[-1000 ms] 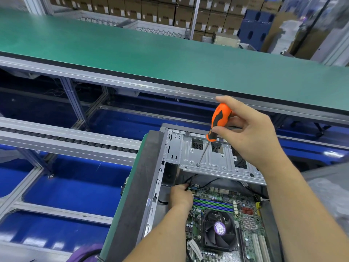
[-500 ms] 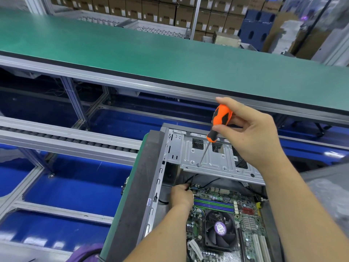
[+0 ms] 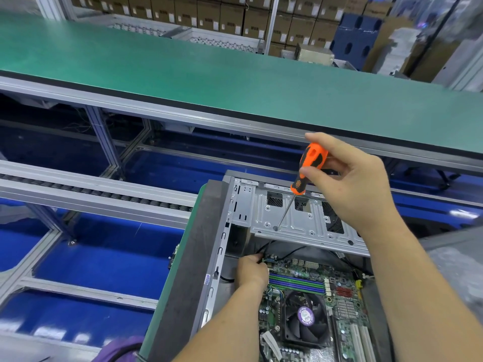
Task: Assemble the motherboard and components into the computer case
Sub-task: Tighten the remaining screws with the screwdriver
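An open grey computer case [image 3: 222, 239] lies at the lower middle with a green motherboard [image 3: 345, 304] and a black CPU fan [image 3: 304, 320] inside. A silver drive bracket [image 3: 300, 220] spans the case's far end. My right hand [image 3: 350, 184] grips an orange and black screwdriver [image 3: 309, 165], its tip resting on a screw [image 3: 275, 228] at the bracket's near left part. My left hand [image 3: 252, 270] is inside the case at the motherboard's far left corner, pinching a thin black cable [image 3: 264, 250].
A long green workbench [image 3: 209, 74] runs across behind the case. A roller conveyor rail [image 3: 91, 192] sits at the left over a blue floor. Stacked cardboard boxes [image 3: 230, 14] line the back. A grey padded surface [image 3: 457, 270] lies at the right.
My right hand has shifted slightly on the screwdriver handle, as if turning it; the tip stays on the same screw. My left hand stays at the cable.
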Tool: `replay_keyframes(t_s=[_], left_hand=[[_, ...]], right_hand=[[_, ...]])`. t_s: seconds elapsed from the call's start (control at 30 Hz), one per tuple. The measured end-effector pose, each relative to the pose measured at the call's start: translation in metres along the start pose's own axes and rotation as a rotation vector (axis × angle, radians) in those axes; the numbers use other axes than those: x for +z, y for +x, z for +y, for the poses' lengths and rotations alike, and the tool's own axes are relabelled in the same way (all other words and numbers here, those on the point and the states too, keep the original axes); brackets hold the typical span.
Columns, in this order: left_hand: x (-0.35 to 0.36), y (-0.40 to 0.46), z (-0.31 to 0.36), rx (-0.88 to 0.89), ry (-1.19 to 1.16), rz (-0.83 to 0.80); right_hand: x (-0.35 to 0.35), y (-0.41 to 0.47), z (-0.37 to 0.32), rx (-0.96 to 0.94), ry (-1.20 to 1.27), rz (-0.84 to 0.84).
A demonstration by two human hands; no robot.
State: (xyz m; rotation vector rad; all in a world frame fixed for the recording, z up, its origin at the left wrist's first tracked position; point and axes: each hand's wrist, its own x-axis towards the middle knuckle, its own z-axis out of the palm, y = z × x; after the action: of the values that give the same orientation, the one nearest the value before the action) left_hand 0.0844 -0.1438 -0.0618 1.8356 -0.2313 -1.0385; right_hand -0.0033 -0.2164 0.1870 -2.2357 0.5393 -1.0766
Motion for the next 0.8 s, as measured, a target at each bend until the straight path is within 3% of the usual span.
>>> replay_keyframes(t_s=[0.07,0.2,0.33,0.43,0.57,0.7,0.8], left_hand=[[-0.0003,-0.0004,0.0001,0.004,0.005,0.002],[-0.0013,-0.0012,0.0012,0.006,0.025,0.004],[-0.0018,-0.0020,0.0016,0.005,0.036,0.000],[-0.0017,-0.0019,0.0021,0.010,0.048,-0.002],[-0.0022,-0.0027,0.0029,0.016,0.050,0.003],[-0.0019,-0.0026,0.0024,0.015,0.047,0.004],[-0.0017,-0.0027,0.0018,0.007,0.043,0.009]], right_hand=[[-0.0001,0.0030,-0.0005,-0.009,-0.059,0.018],[0.0030,0.0015,-0.0025,0.012,0.098,-0.074],[0.0034,0.0046,-0.0012,-0.016,-0.049,-0.014],[0.0022,0.0039,-0.0008,0.000,0.058,-0.061],[0.0000,0.0047,-0.0001,-0.021,-0.142,0.014],[-0.0016,0.0029,-0.0015,0.029,0.080,-0.054],[-0.0031,0.0059,-0.0031,-0.014,-0.147,-0.007]])
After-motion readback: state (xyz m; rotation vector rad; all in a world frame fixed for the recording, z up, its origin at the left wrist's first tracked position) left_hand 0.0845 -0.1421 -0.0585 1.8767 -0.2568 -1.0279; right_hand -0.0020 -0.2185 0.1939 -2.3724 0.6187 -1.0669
